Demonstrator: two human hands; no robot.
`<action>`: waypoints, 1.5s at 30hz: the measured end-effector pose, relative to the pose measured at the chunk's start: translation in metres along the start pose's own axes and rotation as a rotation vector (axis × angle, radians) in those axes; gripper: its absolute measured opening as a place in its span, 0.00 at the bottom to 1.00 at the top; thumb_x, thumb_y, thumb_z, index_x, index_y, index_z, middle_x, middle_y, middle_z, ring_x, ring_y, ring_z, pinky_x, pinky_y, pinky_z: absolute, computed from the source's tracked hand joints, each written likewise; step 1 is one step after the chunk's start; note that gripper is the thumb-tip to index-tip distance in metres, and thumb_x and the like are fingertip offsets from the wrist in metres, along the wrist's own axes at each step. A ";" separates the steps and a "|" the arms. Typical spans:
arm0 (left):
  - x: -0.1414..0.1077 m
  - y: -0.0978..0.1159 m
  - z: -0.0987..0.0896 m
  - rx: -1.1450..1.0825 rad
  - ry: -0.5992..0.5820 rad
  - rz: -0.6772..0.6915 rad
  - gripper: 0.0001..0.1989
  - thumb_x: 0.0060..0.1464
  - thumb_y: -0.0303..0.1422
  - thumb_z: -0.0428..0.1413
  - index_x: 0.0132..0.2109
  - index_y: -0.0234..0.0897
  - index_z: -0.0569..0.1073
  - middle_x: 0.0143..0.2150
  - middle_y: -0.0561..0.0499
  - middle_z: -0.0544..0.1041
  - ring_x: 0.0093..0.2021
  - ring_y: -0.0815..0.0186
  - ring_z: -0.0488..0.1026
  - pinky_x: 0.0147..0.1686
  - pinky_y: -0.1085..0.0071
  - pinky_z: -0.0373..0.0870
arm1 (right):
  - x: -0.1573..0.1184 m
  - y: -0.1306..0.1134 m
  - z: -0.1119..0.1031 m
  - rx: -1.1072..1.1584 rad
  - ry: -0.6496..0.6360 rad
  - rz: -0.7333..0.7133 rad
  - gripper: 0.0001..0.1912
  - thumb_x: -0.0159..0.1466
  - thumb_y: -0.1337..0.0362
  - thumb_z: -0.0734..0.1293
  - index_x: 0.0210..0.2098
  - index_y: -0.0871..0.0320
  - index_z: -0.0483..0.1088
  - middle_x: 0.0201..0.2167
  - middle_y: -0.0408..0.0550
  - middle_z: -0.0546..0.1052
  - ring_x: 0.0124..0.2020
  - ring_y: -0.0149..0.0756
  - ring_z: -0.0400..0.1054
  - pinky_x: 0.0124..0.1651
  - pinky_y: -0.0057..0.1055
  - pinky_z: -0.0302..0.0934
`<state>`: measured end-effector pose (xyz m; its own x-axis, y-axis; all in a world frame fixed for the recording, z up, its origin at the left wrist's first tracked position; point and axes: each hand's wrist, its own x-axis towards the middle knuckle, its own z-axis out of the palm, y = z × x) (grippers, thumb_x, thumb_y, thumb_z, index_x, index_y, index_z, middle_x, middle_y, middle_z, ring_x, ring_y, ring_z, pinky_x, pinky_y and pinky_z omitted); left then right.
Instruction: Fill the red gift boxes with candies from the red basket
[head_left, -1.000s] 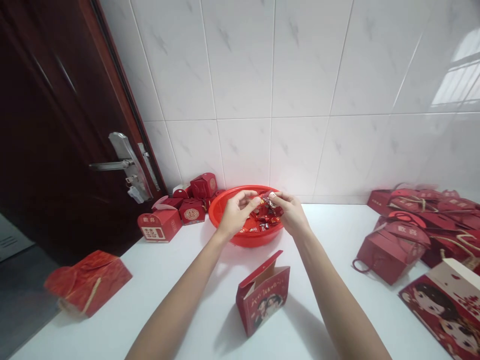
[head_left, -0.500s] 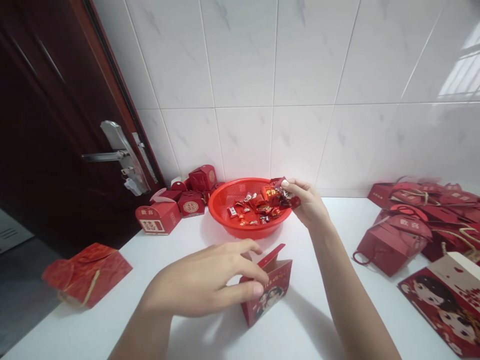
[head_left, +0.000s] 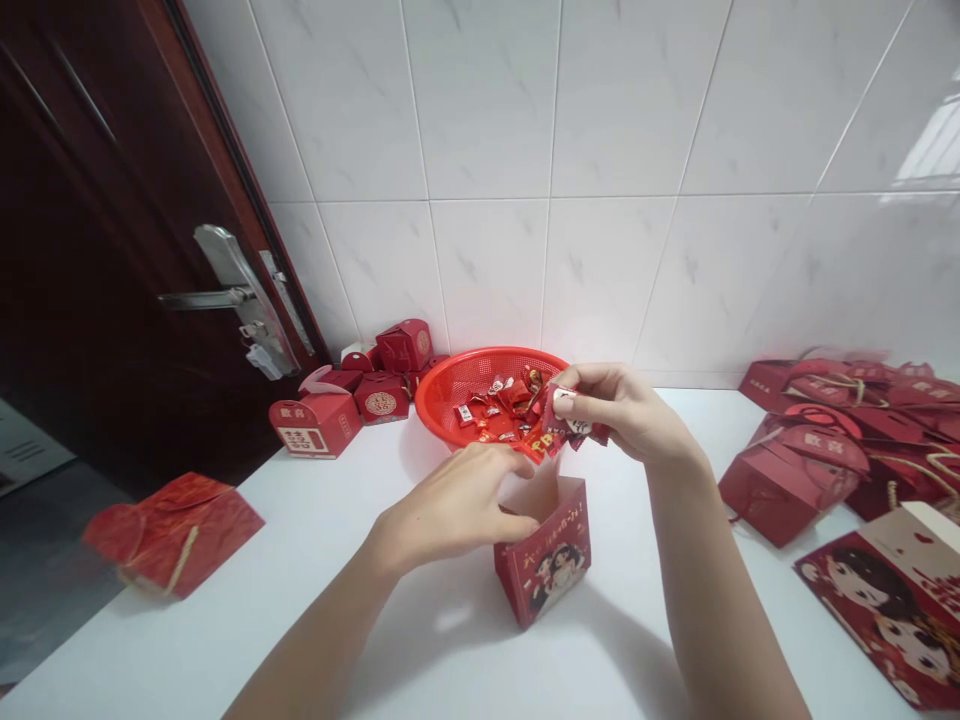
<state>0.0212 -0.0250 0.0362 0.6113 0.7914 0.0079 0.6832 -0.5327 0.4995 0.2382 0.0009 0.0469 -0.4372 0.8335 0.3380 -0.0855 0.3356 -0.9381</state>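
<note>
An open red box (head_left: 551, 565) with cartoon figures on its front stands upright on the white table. My left hand (head_left: 469, 505) is at the box's left side, thumb and fingers spread around its open top edge. Above and slightly behind the box, my right hand (head_left: 622, 410) pinches several wrapped candies (head_left: 574, 420) in dark red and red wrappers. Behind both hands sits a red plastic basket (head_left: 442, 395) with more wrapped candies in it.
Small red boxes (head_left: 319, 420) are grouped at the back left, and another red box (head_left: 176, 530) lies near the left table edge. Folded red boxes (head_left: 795, 475) are piled at the right, beside a flat printed one (head_left: 877, 610). A dark door (head_left: 112, 200) stands left.
My right hand has brought the candies from the basket's rim toward the box. My left hand has moved up to the box's opening, which now stands wider.
</note>
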 end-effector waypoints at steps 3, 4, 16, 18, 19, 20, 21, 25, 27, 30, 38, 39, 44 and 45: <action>-0.004 0.007 0.002 -0.012 -0.036 0.031 0.11 0.47 0.35 0.58 0.40 0.40 0.71 0.35 0.52 0.73 0.33 0.62 0.68 0.29 0.70 0.57 | -0.003 -0.005 0.001 -0.100 -0.085 0.021 0.11 0.62 0.59 0.72 0.31 0.61 0.73 0.24 0.42 0.73 0.22 0.25 0.64 0.21 0.21 0.54; -0.005 0.010 0.002 -0.018 -0.035 0.041 0.11 0.46 0.34 0.58 0.40 0.40 0.70 0.35 0.53 0.72 0.32 0.63 0.68 0.28 0.70 0.56 | -0.005 -0.007 0.002 -0.123 -0.140 0.017 0.10 0.63 0.60 0.71 0.31 0.62 0.73 0.26 0.44 0.74 0.23 0.26 0.65 0.23 0.22 0.57; -0.008 0.021 0.003 -0.082 -0.107 0.076 0.10 0.45 0.30 0.59 0.36 0.40 0.68 0.35 0.55 0.74 0.33 0.65 0.68 0.30 0.70 0.57 | -0.019 -0.025 0.021 -0.718 -0.551 0.066 0.08 0.59 0.78 0.64 0.31 0.61 0.73 0.28 0.43 0.76 0.26 0.26 0.65 0.29 0.23 0.57; -0.011 0.022 0.003 -0.053 -0.091 0.067 0.10 0.45 0.31 0.60 0.36 0.40 0.69 0.36 0.54 0.74 0.35 0.64 0.68 0.31 0.70 0.58 | -0.022 -0.027 0.027 -0.724 -0.569 0.122 0.10 0.58 0.79 0.64 0.31 0.60 0.74 0.27 0.41 0.75 0.25 0.26 0.64 0.28 0.22 0.57; -0.012 0.023 0.004 -0.035 -0.083 0.062 0.10 0.44 0.32 0.61 0.36 0.40 0.70 0.37 0.54 0.73 0.36 0.63 0.68 0.32 0.69 0.59 | -0.023 -0.028 0.030 -0.716 -0.574 0.144 0.11 0.58 0.79 0.64 0.31 0.60 0.74 0.27 0.41 0.76 0.25 0.25 0.65 0.28 0.21 0.57; -0.014 0.024 0.005 -0.020 -0.076 0.057 0.10 0.44 0.32 0.61 0.36 0.40 0.70 0.37 0.53 0.73 0.36 0.62 0.68 0.32 0.69 0.60 | -0.025 -0.029 0.032 -0.709 -0.574 0.164 0.12 0.58 0.79 0.63 0.31 0.60 0.75 0.28 0.41 0.76 0.26 0.26 0.65 0.29 0.21 0.57; -0.015 0.025 0.005 -0.011 -0.070 0.053 0.11 0.44 0.32 0.62 0.36 0.40 0.71 0.38 0.53 0.73 0.37 0.61 0.68 0.33 0.69 0.60 | -0.027 -0.030 0.033 -0.705 -0.565 0.183 0.12 0.58 0.79 0.63 0.32 0.60 0.75 0.29 0.42 0.77 0.26 0.26 0.66 0.29 0.21 0.58; -0.015 0.026 0.007 -0.001 -0.078 0.063 0.10 0.45 0.32 0.62 0.36 0.40 0.71 0.36 0.53 0.72 0.37 0.61 0.68 0.34 0.68 0.62 | -0.031 -0.028 0.035 -0.709 -0.500 0.234 0.13 0.57 0.78 0.62 0.32 0.58 0.75 0.29 0.41 0.77 0.25 0.26 0.65 0.27 0.22 0.57; -0.014 0.025 0.006 0.010 -0.080 0.055 0.10 0.45 0.32 0.62 0.35 0.40 0.71 0.37 0.52 0.73 0.37 0.61 0.69 0.34 0.68 0.62 | -0.032 -0.026 0.035 -0.709 -0.465 0.245 0.13 0.57 0.77 0.61 0.30 0.57 0.75 0.27 0.40 0.76 0.24 0.26 0.65 0.27 0.22 0.57; -0.013 0.023 0.006 0.000 -0.077 0.048 0.10 0.45 0.33 0.61 0.37 0.40 0.71 0.38 0.52 0.73 0.37 0.60 0.69 0.34 0.68 0.62 | -0.032 -0.022 0.038 -0.719 -0.411 0.243 0.11 0.56 0.76 0.62 0.28 0.57 0.74 0.24 0.39 0.75 0.23 0.25 0.64 0.24 0.21 0.54; -0.017 0.020 0.007 -0.017 -0.055 0.087 0.11 0.47 0.34 0.60 0.40 0.41 0.72 0.39 0.50 0.74 0.40 0.58 0.71 0.36 0.66 0.65 | -0.036 -0.021 0.038 -0.835 -0.413 0.146 0.11 0.55 0.78 0.61 0.29 0.58 0.72 0.27 0.42 0.75 0.25 0.28 0.64 0.25 0.23 0.54; -0.019 0.021 0.008 -0.009 -0.053 0.092 0.11 0.47 0.34 0.60 0.40 0.41 0.72 0.39 0.50 0.74 0.40 0.58 0.70 0.37 0.66 0.65 | -0.037 -0.023 0.037 -0.844 -0.429 0.135 0.12 0.56 0.78 0.61 0.30 0.58 0.72 0.27 0.43 0.76 0.26 0.28 0.65 0.26 0.24 0.55; -0.022 0.027 0.009 0.024 -0.064 0.135 0.09 0.50 0.32 0.58 0.40 0.40 0.72 0.40 0.50 0.73 0.41 0.58 0.70 0.40 0.65 0.65 | -0.044 -0.046 0.032 -0.810 -0.390 0.029 0.12 0.62 0.76 0.62 0.31 0.57 0.73 0.27 0.43 0.76 0.27 0.30 0.67 0.30 0.25 0.59; -0.020 0.026 0.009 0.014 -0.073 0.169 0.08 0.50 0.32 0.58 0.39 0.40 0.72 0.40 0.50 0.73 0.41 0.58 0.70 0.41 0.66 0.65 | -0.045 -0.051 0.032 -0.769 -0.373 -0.004 0.11 0.63 0.76 0.62 0.33 0.56 0.74 0.29 0.43 0.77 0.28 0.30 0.68 0.31 0.25 0.61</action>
<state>0.0304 -0.0576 0.0416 0.7448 0.6668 0.0273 0.5738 -0.6607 0.4840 0.2340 -0.0678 0.0766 -0.7158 0.6780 0.1672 0.4851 0.6550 -0.5794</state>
